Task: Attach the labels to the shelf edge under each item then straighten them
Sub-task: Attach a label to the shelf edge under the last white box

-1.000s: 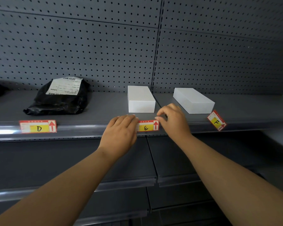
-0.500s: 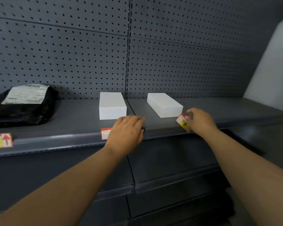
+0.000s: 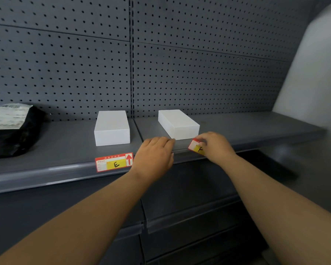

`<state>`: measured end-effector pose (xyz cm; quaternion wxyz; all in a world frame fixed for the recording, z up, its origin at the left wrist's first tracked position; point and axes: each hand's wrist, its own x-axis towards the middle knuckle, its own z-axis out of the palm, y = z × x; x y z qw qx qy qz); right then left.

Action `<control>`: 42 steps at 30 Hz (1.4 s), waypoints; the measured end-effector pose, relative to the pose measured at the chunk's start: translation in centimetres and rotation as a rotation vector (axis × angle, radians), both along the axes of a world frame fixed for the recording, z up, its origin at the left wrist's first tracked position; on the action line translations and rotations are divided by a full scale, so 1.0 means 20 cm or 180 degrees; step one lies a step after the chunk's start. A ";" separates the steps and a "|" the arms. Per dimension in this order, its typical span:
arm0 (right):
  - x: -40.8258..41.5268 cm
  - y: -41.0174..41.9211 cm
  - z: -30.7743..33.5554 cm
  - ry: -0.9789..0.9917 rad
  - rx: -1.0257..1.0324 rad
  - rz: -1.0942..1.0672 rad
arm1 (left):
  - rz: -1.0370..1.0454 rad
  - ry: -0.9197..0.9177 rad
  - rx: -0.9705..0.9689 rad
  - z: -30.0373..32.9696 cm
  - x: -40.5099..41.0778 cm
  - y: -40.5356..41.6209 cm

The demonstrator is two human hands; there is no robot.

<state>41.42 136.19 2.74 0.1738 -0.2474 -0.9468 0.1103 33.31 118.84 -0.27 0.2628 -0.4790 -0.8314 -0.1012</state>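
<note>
Behind the shelf, a dark grey pegboard wall (image 3: 199, 73) fills the upper view in two panels split by a slotted upright; a pale wall (image 3: 317, 73) closes the right side. Grey metal shelf (image 3: 65, 150) runs left to right, more shelf fronts stacked below it. On the shelf, far left, a black plastic parcel (image 3: 13, 136) with a white shipping slip on top. Mid shelf, two white boxes: left box (image 3: 112, 127) set square to the edge, right box (image 3: 178, 123) turned at an angle. Label E (image 3: 114, 162), red-bordered with a yellow patch and red arrow, sits level on the shelf edge under the left box. Both forearms reach in from below. Left hand (image 3: 154, 156) palm down, fingers loosely curled, fingertips resting on the shelf lip just right of label E, grasping nothing. Right hand (image 3: 215, 147) pinches label F (image 3: 196, 147) at the shelf edge below the right box's near corner; the label is tilted, its right part hidden under the fingers.
</note>
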 end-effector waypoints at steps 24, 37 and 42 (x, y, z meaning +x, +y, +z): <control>0.03 0.22 0.00 -0.0572 0.0437 -0.0233 | -0.0256 -0.0043 -0.0351 -0.05 -0.02 0.23; -0.01 0.21 -0.01 -0.0564 0.0877 -0.0223 | -0.0269 -0.0050 -0.0380 -0.06 -0.02 0.21; -0.01 0.20 -0.02 -0.0462 0.0895 -0.0223 | -0.0243 -0.0027 -0.0439 -0.07 -0.02 0.21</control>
